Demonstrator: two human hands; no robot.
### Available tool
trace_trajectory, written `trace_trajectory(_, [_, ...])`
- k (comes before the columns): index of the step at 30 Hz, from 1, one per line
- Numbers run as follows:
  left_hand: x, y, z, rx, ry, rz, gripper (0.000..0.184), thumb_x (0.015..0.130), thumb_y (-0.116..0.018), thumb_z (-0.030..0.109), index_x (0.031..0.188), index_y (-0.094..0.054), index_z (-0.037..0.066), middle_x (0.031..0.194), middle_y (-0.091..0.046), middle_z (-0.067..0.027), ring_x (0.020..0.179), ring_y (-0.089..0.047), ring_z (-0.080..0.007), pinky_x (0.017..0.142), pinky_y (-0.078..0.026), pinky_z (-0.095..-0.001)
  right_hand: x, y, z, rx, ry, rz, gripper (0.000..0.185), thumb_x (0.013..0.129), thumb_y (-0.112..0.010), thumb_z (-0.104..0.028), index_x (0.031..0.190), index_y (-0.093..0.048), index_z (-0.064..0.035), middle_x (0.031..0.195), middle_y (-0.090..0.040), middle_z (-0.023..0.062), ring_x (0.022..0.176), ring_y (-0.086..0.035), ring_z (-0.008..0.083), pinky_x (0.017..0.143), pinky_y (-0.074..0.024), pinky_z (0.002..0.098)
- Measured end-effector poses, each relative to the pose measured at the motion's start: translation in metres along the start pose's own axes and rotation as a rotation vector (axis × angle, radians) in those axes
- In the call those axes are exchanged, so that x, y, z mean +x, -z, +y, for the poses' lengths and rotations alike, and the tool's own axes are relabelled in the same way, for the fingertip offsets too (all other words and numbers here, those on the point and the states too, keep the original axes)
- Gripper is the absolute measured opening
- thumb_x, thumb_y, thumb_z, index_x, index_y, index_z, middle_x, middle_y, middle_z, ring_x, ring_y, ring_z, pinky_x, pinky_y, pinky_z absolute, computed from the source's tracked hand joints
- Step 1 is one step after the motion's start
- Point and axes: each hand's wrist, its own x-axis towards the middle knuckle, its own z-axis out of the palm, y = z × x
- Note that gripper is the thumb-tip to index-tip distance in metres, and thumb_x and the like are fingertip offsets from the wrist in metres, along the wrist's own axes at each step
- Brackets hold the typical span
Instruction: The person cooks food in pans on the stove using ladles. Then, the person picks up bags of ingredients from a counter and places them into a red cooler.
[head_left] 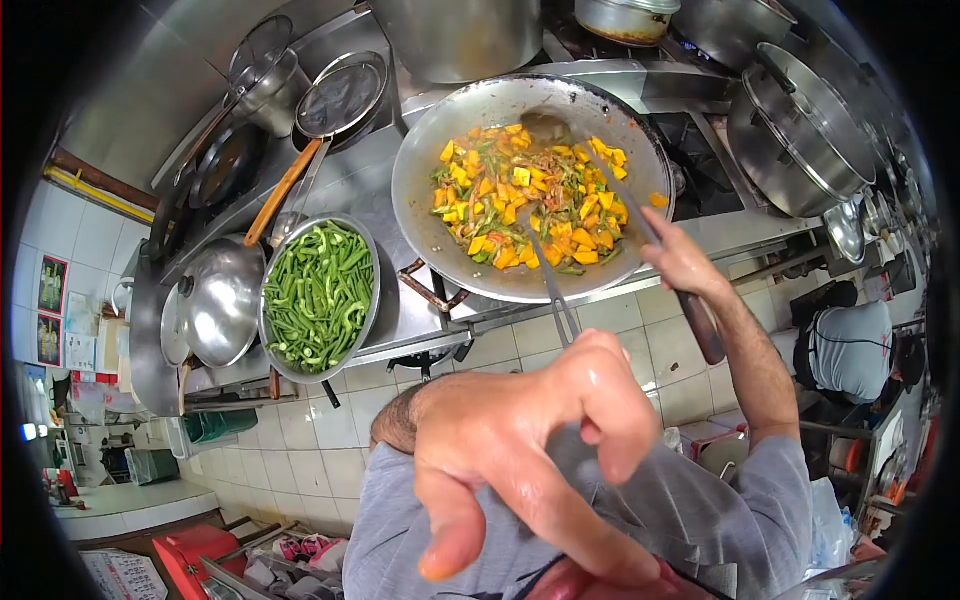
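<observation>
The right grip (685, 262) is wrapped around the long handle of a ladle (631, 203), whose butt end sticks out below the fist and whose bowl rests up and to the left, among orange and green vegetables (520, 178) in a wide pan (416, 205). The left grip (500, 425) hangs near the camera, fingers bent and spread apart; tongs (549, 272) lean over the pan's near rim, their lower end hidden behind that hand. Farther left, a bowl (374, 268) of cut green pods (318, 295) stands on the steel tabletop (398, 312).
</observation>
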Motion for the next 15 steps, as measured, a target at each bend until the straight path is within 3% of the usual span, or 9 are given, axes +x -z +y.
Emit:
trace_trajectory(1, [-0.009,-0.002,-0.003,-0.001,0.001,0.000,0.074,0.083,-0.035,0.068,0.099,-0.068,0.003,0.094,-0.037,-0.0078,0.080,-0.034,-0.0209,0.075,-0.030,-0.0306,-0.006,-0.005,-0.003,0.001,-0.001,0.000,0.063,0.080,-0.050,-0.008,0.138,-0.024,-0.0012,0.081,-0.058,0.0142,0.046,-0.048,0.0121,0.040,-0.0432,0.0274])
trace_trajectory(3, [-0.037,-0.005,-0.013,0.200,0.241,0.110,0.059,0.080,-0.051,0.057,0.110,-0.062,0.008,0.100,-0.041,-0.0082,0.087,-0.039,-0.0230,0.081,-0.030,-0.0338,-0.025,-0.010,-0.011,-0.101,0.018,-0.151,0.064,0.080,-0.051,-0.007,0.138,-0.026,-0.0063,0.080,-0.052,0.0092,0.044,-0.045,0.0104,0.038,-0.0401,0.0253])
trace_trajectory(5, [-0.058,-0.003,-0.023,0.566,0.577,0.024,0.058,0.075,-0.066,0.046,0.124,-0.052,0.019,0.108,-0.048,-0.0069,0.094,-0.044,-0.0232,0.082,-0.032,-0.0376,-0.036,-0.003,-0.016,-0.037,0.028,-0.123,0.064,0.080,-0.052,-0.007,0.138,-0.027,-0.0080,0.078,-0.052,0.0072,0.045,-0.046,0.0099,0.038,-0.0402,0.0249])
trace_trajectory(7, [-0.090,-0.019,-0.050,0.769,0.809,-0.052,0.058,0.071,-0.070,0.039,0.122,-0.053,0.018,0.114,-0.048,-0.0069,0.109,-0.042,-0.0264,0.094,-0.027,-0.0431,-0.041,0.006,-0.013,-0.026,-0.007,0.014,0.064,0.080,-0.053,-0.007,0.138,-0.027,-0.0082,0.075,-0.051,0.0053,0.045,-0.045,0.0093,0.038,-0.0398,0.0247])
trace_trajectory(8, [-0.106,-0.028,-0.060,0.776,0.803,-0.049,0.058,0.071,-0.070,0.039,0.122,-0.053,0.018,0.114,-0.048,-0.0069,0.109,-0.042,-0.0264,0.094,-0.027,-0.0431,-0.042,0.008,-0.010,-0.048,-0.027,0.050,0.060,0.084,-0.052,-0.009,0.138,-0.026,-0.0070,0.083,-0.057,0.0109,0.046,-0.050,0.0118,0.041,-0.0430,0.0278])
trace_trajectory(10, [-0.132,-0.041,-0.078,0.981,0.941,-0.080,0.041,0.072,-0.070,0.034,0.108,-0.060,0.017,0.119,-0.047,-0.0053,0.116,-0.039,-0.0261,0.097,-0.023,-0.0480,-0.047,0.011,-0.003,0.042,0.006,0.063,0.059,0.085,-0.051,-0.009,0.137,-0.026,-0.0063,0.083,-0.057,0.0103,0.046,-0.049,0.0110,0.040,-0.0423,0.0271])
trace_trajectory(11, [-0.140,-0.042,-0.086,0.981,0.939,-0.078,0.041,0.072,-0.070,0.034,0.108,-0.060,0.017,0.119,-0.047,-0.0053,0.116,-0.039,-0.0261,0.097,-0.023,-0.0480,-0.050,0.012,0.002,0.137,0.036,0.072,0.057,0.086,-0.050,-0.009,0.137,-0.025,-0.0057,0.083,-0.057,0.0097,0.045,-0.048,0.0101,0.039,-0.0416,0.0265])
trace_trajectory(13, [-0.152,-0.042,-0.098,1.129,0.938,0.018,0.026,0.073,-0.070,0.028,0.094,-0.061,0.016,0.119,-0.049,-0.0040,0.117,-0.039,-0.0250,0.098,-0.022,-0.0506,-0.058,0.012,0.025,0.128,0.009,0.105,0.056,0.087,-0.050,-0.011,0.136,-0.025,-0.0046,0.082,-0.058,0.0111,0.052,-0.053,0.0154,0.047,-0.0456,0.0312])
trace_trajectory(15, [-0.156,-0.042,-0.102,1.136,0.882,0.093,0.021,0.073,-0.070,0.027,0.086,-0.059,0.014,0.113,-0.052,-0.0025,0.113,-0.044,-0.0228,0.097,-0.023,-0.0507,-0.057,0.007,0.081,-0.244,0.205,0.333,0.055,0.087,-0.053,-0.014,0.134,-0.026,-0.0040,0.081,-0.057,0.0140,0.063,-0.057,0.0218,0.060,-0.0470,0.0359])
